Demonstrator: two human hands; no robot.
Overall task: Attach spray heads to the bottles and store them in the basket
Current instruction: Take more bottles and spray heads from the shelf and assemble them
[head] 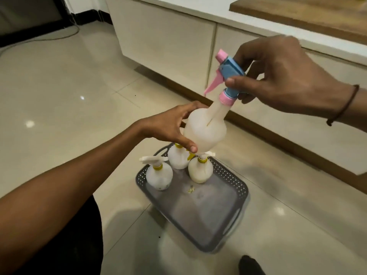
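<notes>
The left hand (168,126) has its grip clenched around the round body of a translucent white bottle (204,132), thumb pressed low on the near side and fingers wrapped behind it. The bottle is held in the air, tilted so its long neck leans up and away toward the right hand (282,76). That hand's grip is closed on the blue and pink spray head (228,74), thumb on the near side and fingers curled over the far side. The head sits on the top of the neck, its pink collar (227,99) meeting the neck just below the right grip, its pink trigger pointing down toward the left grip and its pink nozzle pointing up and away. A thin tube shows through the neck, running down into the body.

Directly below the left grip, a grey perforated basket (236,187) rests on the glossy tiled floor (59,86). Three smaller white bottles with white spray heads and yellow collars stand upright at its far end: one (159,175) below and to the left of the grip, one (178,158) straight under it, one (200,170) below the held bottle. The basket's nearer half holds only a small pale crumb (191,189). A cord bracelet (343,106) circles the right wrist. White cabinets (168,36) stand beyond both hands.
</notes>
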